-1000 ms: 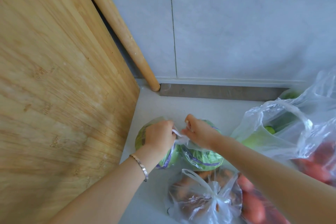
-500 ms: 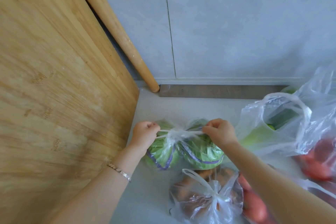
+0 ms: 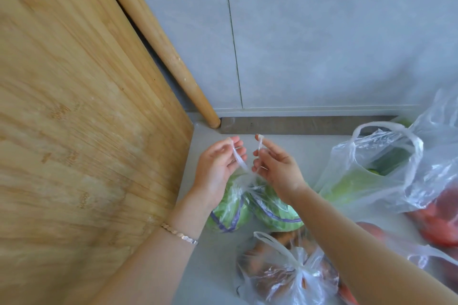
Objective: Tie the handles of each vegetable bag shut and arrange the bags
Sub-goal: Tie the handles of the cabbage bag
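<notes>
A clear bag of green vegetables with purple bands point(image 3: 267, 208) lies on the grey counter point(image 3: 292, 148), its neck drawn together in a first knot. My left hand point(image 3: 218, 166) pinches one handle end point(image 3: 238, 156) and holds it up above the bag. My right hand point(image 3: 275, 166) pinches the other handle end point(image 3: 259, 143) the same way, a few centimetres to the right. A knotted bag of orange-brown vegetables point(image 3: 287, 267) lies nearer to me. An untied bag of green vegetables point(image 3: 376, 171) stands open at the right.
A large wooden cutting board point(image 3: 81, 119) leans at the left, with a wooden rolling pin point(image 3: 158, 37) behind it against the tiled wall point(image 3: 334, 44). Bags of red tomatoes point(image 3: 436, 220) crowd the right edge.
Both hands pulled the handles apart sideways over the green bag, then rose and came together, each now holding a handle end upright.
</notes>
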The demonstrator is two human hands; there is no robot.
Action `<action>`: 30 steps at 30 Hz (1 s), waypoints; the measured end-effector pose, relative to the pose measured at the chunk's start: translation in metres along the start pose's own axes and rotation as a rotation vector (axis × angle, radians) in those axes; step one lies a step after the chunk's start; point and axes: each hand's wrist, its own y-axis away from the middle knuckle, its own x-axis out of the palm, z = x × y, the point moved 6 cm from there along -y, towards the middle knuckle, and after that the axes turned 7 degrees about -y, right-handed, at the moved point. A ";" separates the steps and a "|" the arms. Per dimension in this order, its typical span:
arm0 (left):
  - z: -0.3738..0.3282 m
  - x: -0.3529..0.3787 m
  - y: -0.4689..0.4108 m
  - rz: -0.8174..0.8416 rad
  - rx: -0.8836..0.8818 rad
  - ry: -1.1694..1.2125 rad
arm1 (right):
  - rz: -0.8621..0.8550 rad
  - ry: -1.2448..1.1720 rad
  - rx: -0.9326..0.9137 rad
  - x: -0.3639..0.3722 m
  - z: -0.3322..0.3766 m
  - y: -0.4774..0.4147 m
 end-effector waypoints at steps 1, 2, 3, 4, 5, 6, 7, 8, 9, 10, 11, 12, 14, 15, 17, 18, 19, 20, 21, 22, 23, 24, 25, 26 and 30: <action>-0.002 0.002 -0.001 0.007 0.042 -0.079 | 0.001 0.108 0.002 0.000 -0.002 -0.003; -0.004 0.004 -0.001 0.013 0.090 -0.170 | 0.022 0.225 -0.006 0.002 -0.003 -0.005; -0.007 0.006 -0.002 0.015 0.149 -0.281 | 0.052 0.332 -0.021 0.007 -0.001 -0.005; -0.010 0.009 -0.002 0.007 0.214 -0.417 | 0.072 0.409 -0.034 0.010 0.001 -0.005; -0.015 0.012 -0.004 -0.003 0.280 -0.547 | 0.080 0.461 -0.042 0.012 0.003 -0.005; -0.019 0.016 -0.005 -0.004 0.330 -0.652 | 0.083 0.499 -0.040 0.013 0.004 -0.004; -0.021 0.019 -0.008 -0.004 0.359 -0.724 | 0.092 0.533 -0.031 0.012 0.005 -0.003; -0.023 0.021 -0.012 -0.002 0.369 -0.774 | 0.110 0.559 -0.013 0.011 0.004 -0.003; -0.023 0.023 -0.016 0.009 0.369 -0.826 | 0.130 0.565 0.013 0.008 0.001 -0.003; -0.022 0.025 -0.020 0.040 0.352 -0.887 | 0.153 0.554 0.041 0.006 -0.001 -0.002; -0.020 0.027 -0.022 0.098 0.331 -0.958 | 0.172 0.549 0.061 0.004 -0.004 0.000; -0.017 0.030 -0.025 0.178 0.310 -1.021 | 0.178 0.549 0.069 0.002 -0.005 0.002; -0.010 0.031 -0.027 0.293 0.239 -1.061 | 0.144 0.539 0.047 -0.004 -0.005 0.004; -0.008 0.029 -0.025 0.306 0.192 -1.045 | 0.113 0.522 0.028 -0.006 -0.004 0.005; -0.006 0.020 -0.023 0.280 0.186 -1.050 | 0.066 0.478 0.000 -0.008 -0.002 0.004; -0.006 0.016 -0.021 0.259 0.200 -1.054 | 0.051 0.461 -0.005 -0.009 -0.002 0.003; -0.006 0.011 -0.018 0.239 0.220 -1.055 | 0.035 0.443 -0.011 -0.010 -0.002 0.003; -0.006 0.008 -0.015 0.229 0.243 -1.052 | 0.015 0.423 -0.019 -0.011 -0.002 0.002; -0.006 0.005 -0.011 0.215 0.279 -1.057 | -0.002 0.410 -0.025 -0.012 -0.002 0.001; -0.004 0.003 -0.008 0.187 0.315 -1.074 | -0.012 0.414 -0.029 -0.012 -0.002 0.001; -0.003 0.000 -0.005 0.152 0.348 -1.107 | -0.015 0.435 -0.036 -0.011 -0.002 0.001; -0.002 -0.003 -0.003 0.123 0.371 -1.141 | -0.018 0.469 -0.045 -0.011 -0.001 0.001; 0.001 -0.007 -0.002 0.102 0.372 -1.179 | -0.028 0.507 -0.059 -0.011 0.000 0.001; 0.005 -0.011 -0.002 0.090 0.343 -1.224 | -0.042 0.542 -0.072 -0.011 0.002 0.001; 0.011 -0.022 -0.001 0.056 0.176 -1.287 | -0.048 0.607 -0.082 -0.012 0.007 -0.002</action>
